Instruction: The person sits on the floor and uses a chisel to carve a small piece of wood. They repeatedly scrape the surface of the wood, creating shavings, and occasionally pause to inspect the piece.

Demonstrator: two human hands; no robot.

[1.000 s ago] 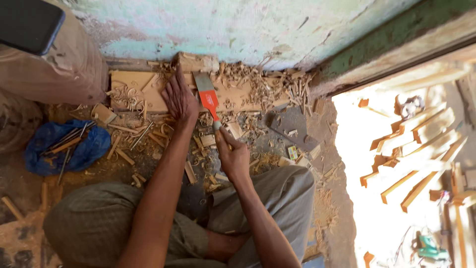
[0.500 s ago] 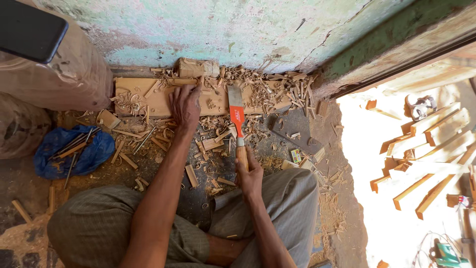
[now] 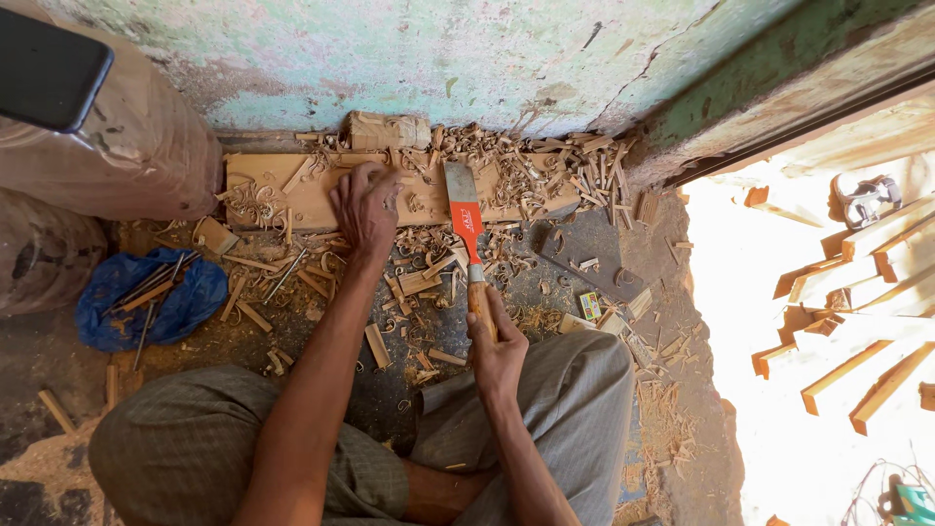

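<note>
Right hand (image 3: 497, 356) grips chisel (image 3: 467, 229) — left hand (image 3: 365, 209) presses carved board (image 3: 292, 190).

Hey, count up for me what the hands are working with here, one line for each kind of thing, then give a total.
Wide chisel, held by the right hand: 1
Carved wooden plank, under the left hand: 1
Blue bag of tools: 1
Total: 3
</note>
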